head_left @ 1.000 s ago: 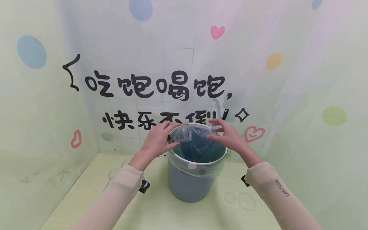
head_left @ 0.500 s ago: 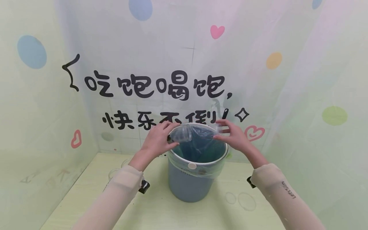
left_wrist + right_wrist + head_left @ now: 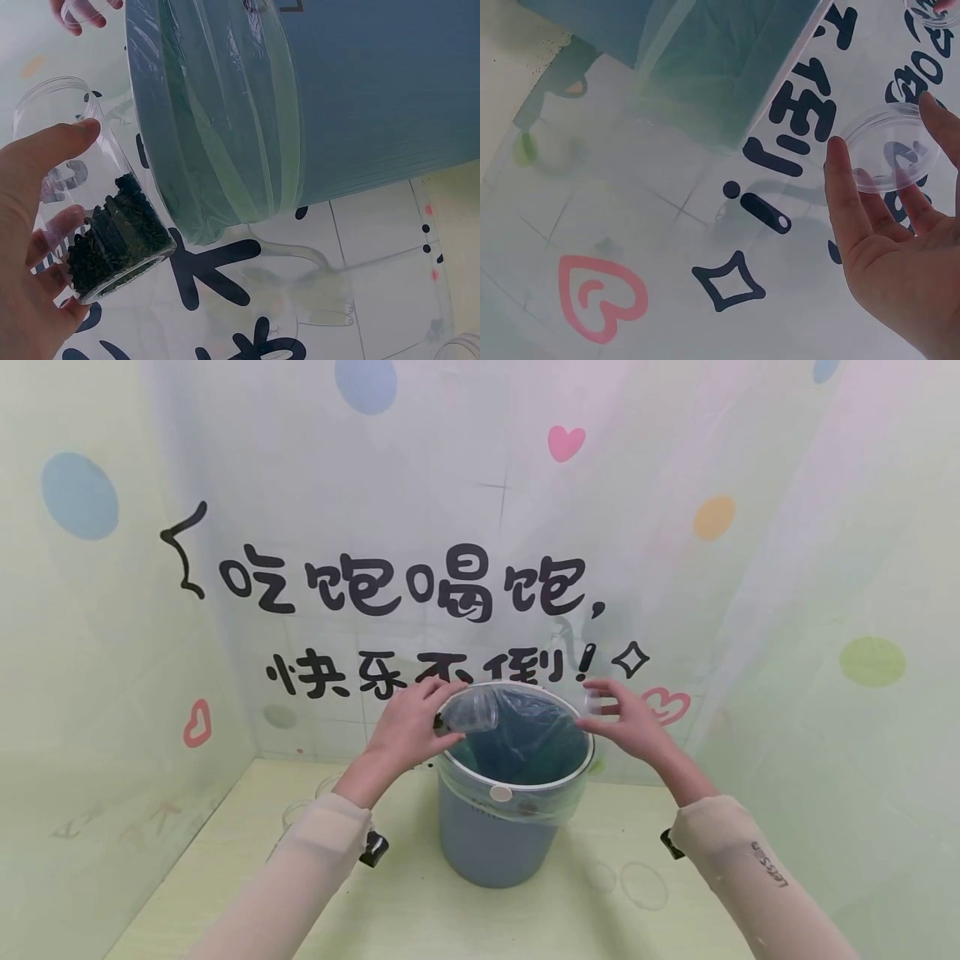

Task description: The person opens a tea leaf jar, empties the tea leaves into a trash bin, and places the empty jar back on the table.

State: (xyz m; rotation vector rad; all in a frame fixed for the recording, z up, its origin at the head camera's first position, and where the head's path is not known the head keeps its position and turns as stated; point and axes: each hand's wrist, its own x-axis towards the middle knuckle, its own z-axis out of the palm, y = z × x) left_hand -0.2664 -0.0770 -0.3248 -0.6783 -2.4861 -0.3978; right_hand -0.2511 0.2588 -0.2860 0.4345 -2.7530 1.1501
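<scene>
My left hand (image 3: 412, 718) grips a clear jar (image 3: 474, 710) over the left part of the bin's rim. Dark, dry, leaf-like flakes (image 3: 120, 240) fill its base end in the left wrist view. The jar lies tilted, its mouth facing the middle of the bin. My right hand (image 3: 630, 722) holds a clear round lid (image 3: 892, 150) by its edge, thumb on one side and fingers on the other, just past the right rim. Between the hands stands a blue-grey bin (image 3: 495, 852) with a thin see-through liner (image 3: 532, 718) folded over its white rim.
The bin stands on a pale yellow-green table (image 3: 420, 918). Two faint clear rings (image 3: 643, 887) lie to its right, and clear round things (image 3: 296, 814) show beside the left sleeve. A printed cloth (image 3: 480, 485) with black lettering hangs behind and at both sides.
My right hand has moved right with the lid, away from the jar's mouth and out past the rim. The left hand and jar have stayed nearly still.
</scene>
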